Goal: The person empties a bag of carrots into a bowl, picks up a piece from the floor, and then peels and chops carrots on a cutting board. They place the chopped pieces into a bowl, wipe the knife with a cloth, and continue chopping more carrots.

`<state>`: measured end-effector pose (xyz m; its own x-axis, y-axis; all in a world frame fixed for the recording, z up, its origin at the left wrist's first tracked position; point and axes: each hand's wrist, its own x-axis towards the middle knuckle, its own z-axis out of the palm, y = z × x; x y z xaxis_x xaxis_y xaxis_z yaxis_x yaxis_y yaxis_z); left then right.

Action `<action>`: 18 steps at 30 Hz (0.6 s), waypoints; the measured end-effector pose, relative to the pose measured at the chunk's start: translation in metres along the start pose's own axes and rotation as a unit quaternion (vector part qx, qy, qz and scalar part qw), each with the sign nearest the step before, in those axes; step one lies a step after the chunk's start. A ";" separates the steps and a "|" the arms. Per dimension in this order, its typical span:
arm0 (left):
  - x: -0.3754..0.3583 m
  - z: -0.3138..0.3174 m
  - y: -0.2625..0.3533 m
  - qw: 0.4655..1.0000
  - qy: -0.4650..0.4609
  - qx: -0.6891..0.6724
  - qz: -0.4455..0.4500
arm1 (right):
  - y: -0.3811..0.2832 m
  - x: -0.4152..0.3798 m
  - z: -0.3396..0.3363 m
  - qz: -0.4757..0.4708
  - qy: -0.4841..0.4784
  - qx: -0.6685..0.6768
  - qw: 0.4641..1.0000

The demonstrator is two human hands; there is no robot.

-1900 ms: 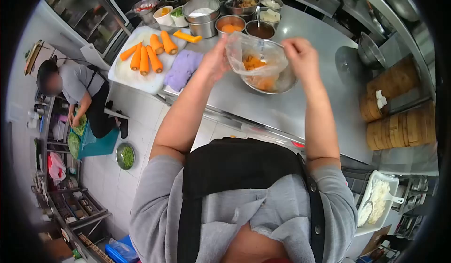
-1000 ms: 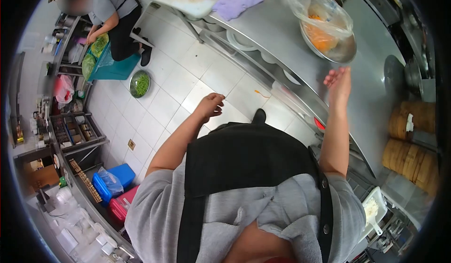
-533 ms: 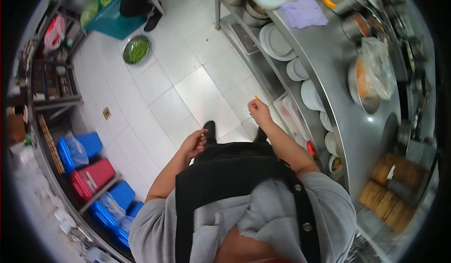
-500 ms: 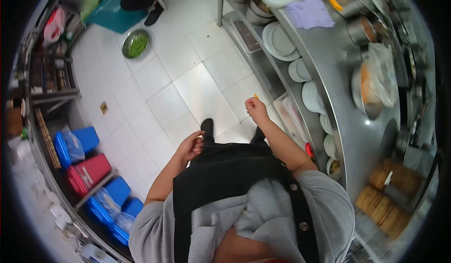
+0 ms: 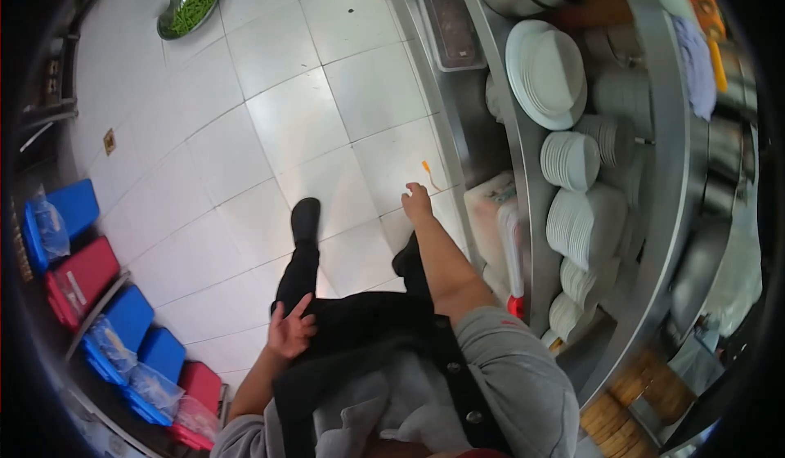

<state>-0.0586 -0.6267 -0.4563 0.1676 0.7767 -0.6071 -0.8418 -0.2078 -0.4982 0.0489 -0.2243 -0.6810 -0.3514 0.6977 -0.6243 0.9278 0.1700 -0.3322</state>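
My left hand (image 5: 292, 329) is held palm up over the black apron (image 5: 380, 327), fingers spread and nothing in it. My right hand (image 5: 417, 203) reaches forward above the floor, its short-looking fingers loosely bent and a little apart, with nothing visible in them. Just beyond its fingertips, a thin orange strip (image 5: 426, 167) with a narrow tail, like a vegetable peel, lies on the white tiles (image 5: 388, 151).
To the right, a steel shelf unit (image 5: 511, 123) holds stacked white plates (image 5: 544, 74), bowls (image 5: 570, 161) and a clear plastic box (image 5: 450, 24). Blue and red lidded bins (image 5: 86, 274) line the left. A metal bowl of green beans (image 5: 190, 10) sits on the floor ahead.
The view has tilted down and moved closer to the shelves. My left hand has opened out from a loose curl. My right hand's fingers have loosened; the orange strip now shows fully.
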 end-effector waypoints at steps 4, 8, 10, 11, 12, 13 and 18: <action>0.004 0.001 0.012 0.997 0.035 -0.068 -0.001 | 0.039 0.043 0.013 0.071 -0.067 -0.062 0.993; 0.003 0.003 0.020 0.995 0.027 -0.092 0.013 | 0.069 0.088 0.026 0.112 -0.108 -0.110 0.982; 0.004 0.002 0.024 0.995 0.009 -0.102 0.008 | 0.077 0.111 0.034 0.136 -0.122 -0.133 0.974; 0.004 0.004 0.027 0.995 0.013 -0.099 0.004 | 0.081 0.121 0.038 0.134 -0.136 -0.157 0.969; 0.003 0.005 0.029 0.995 0.018 -0.096 0.001 | 0.084 0.128 0.042 0.140 -0.135 -0.161 0.968; 0.002 0.006 0.030 0.995 0.027 -0.099 0.001 | 0.090 0.137 0.046 0.144 -0.134 -0.164 0.967; 0.001 0.008 0.036 0.993 0.083 -0.079 0.007 | 0.112 0.172 0.067 0.146 -0.158 -0.193 0.957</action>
<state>-0.0928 -0.6290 -0.4699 0.2499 0.6677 -0.7013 -0.7560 -0.3180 -0.5721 0.0842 -0.1318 -0.8732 -0.0333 0.5196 -0.8538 0.9482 0.2864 0.1373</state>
